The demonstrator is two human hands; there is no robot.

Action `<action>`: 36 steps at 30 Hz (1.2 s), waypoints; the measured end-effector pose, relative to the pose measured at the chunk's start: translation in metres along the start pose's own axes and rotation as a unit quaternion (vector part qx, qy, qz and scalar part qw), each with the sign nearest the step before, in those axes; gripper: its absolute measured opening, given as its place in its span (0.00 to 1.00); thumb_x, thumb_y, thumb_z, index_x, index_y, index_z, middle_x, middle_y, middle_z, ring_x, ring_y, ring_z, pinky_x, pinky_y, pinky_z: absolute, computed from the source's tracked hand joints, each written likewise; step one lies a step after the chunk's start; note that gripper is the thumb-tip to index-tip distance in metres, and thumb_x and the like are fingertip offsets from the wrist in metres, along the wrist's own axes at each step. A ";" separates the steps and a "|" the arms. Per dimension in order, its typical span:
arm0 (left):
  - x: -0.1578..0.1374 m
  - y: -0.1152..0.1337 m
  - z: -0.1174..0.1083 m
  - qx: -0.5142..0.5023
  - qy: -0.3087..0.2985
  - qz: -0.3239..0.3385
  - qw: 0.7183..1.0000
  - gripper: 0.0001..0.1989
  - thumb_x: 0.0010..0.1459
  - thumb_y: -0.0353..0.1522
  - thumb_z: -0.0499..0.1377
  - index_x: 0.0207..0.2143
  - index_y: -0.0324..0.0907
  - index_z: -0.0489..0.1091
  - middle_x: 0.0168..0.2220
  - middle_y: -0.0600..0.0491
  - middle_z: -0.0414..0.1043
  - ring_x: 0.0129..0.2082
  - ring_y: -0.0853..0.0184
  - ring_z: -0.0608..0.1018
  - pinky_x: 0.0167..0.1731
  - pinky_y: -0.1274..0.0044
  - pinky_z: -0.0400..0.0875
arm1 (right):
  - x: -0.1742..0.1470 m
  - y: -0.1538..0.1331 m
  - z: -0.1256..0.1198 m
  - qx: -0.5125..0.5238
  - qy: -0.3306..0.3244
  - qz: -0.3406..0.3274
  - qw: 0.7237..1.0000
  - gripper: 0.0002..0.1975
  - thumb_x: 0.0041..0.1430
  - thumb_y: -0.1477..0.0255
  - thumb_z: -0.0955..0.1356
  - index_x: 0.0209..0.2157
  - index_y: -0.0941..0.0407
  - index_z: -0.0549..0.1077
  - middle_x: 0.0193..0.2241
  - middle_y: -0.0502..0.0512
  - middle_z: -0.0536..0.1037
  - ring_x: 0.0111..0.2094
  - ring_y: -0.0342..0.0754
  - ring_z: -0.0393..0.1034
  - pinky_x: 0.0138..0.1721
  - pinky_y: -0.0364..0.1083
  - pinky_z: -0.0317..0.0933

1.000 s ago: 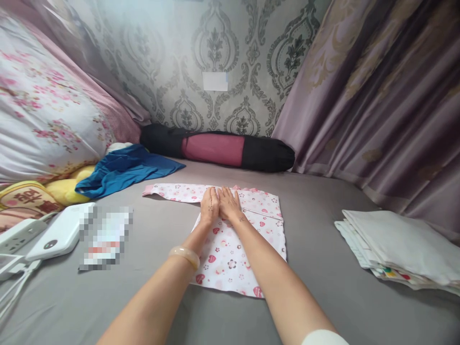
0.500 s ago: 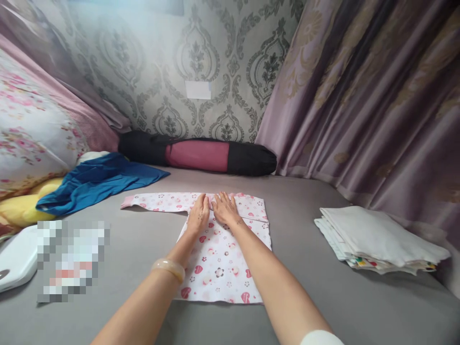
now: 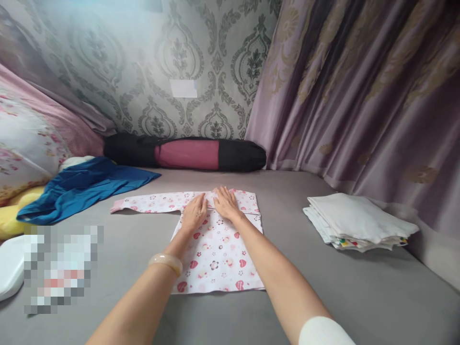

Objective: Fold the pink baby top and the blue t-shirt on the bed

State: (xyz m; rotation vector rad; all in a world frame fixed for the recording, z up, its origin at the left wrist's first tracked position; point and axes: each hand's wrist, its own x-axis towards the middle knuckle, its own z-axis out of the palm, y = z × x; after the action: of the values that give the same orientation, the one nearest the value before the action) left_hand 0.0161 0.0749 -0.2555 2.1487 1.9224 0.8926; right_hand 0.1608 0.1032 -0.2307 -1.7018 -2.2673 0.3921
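Observation:
A white long-sleeved child's top (image 3: 215, 258) with pink hearts and flowers lies flat on the bed. One sleeve (image 3: 151, 202) stretches out to the left and ends in a pink cuff. On the right side, the other sleeve (image 3: 247, 202) is folded inward across the upper body of the top. My left hand (image 3: 194, 211) rests palm down near the base of the left sleeve, fingers straight. Beside it my right hand (image 3: 226, 203) lies flat on the folded part near the neckline, fingers slightly spread. Both hands partly cover the neckline area.
White folded cloths (image 3: 359, 220) are stacked on the right of the grey bed (image 3: 287, 268). A blue cloth (image 3: 82, 189) lies at the left by a floral pillow (image 3: 25, 139). Along the wall is a black and dark-pink roll (image 3: 187, 154). A white object (image 3: 10, 268) and a blurred-out item (image 3: 66, 268) sit front left.
The camera view has turned slightly right, so everything sits further left in the picture. Both hands have slid slightly right over the top and stay flat on it.

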 end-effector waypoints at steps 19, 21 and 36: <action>-0.006 0.009 0.001 0.167 -0.078 0.036 0.982 0.25 0.65 0.43 0.43 0.60 0.45 0.60 0.64 0.44 0.56 0.64 0.54 0.57 0.60 0.61 0.51 | -0.021 0.022 0.001 -0.060 0.019 0.093 0.994 0.32 0.67 0.61 0.49 0.67 0.63 0.47 0.68 0.60 0.42 0.68 0.52 0.31 0.65 0.55 0.27; -0.006 0.009 0.001 0.154 -0.074 0.032 0.985 0.25 0.65 0.43 0.43 0.59 0.43 0.60 0.64 0.42 0.56 0.64 0.53 0.57 0.60 0.61 0.51 | -0.027 0.031 -0.004 -0.062 0.015 0.059 0.996 0.32 0.68 0.60 0.49 0.67 0.62 0.48 0.69 0.60 0.42 0.68 0.52 0.32 0.65 0.54 0.28; -0.003 0.005 0.000 0.054 -0.003 0.004 0.999 0.22 0.64 0.40 0.46 0.55 0.38 0.63 0.58 0.41 0.64 0.58 0.56 0.66 0.58 0.67 0.57 | -0.073 0.123 -0.066 -0.087 0.046 0.144 0.985 0.20 0.64 0.70 0.56 0.47 0.55 0.75 0.50 0.59 0.74 0.52 0.50 0.65 0.52 0.45 0.55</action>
State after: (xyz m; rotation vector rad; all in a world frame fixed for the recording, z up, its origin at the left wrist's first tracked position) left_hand 0.0202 0.0707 -0.2539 2.2181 2.0036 0.7984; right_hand 0.3142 0.0691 -0.2204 -2.0996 -2.0459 0.1709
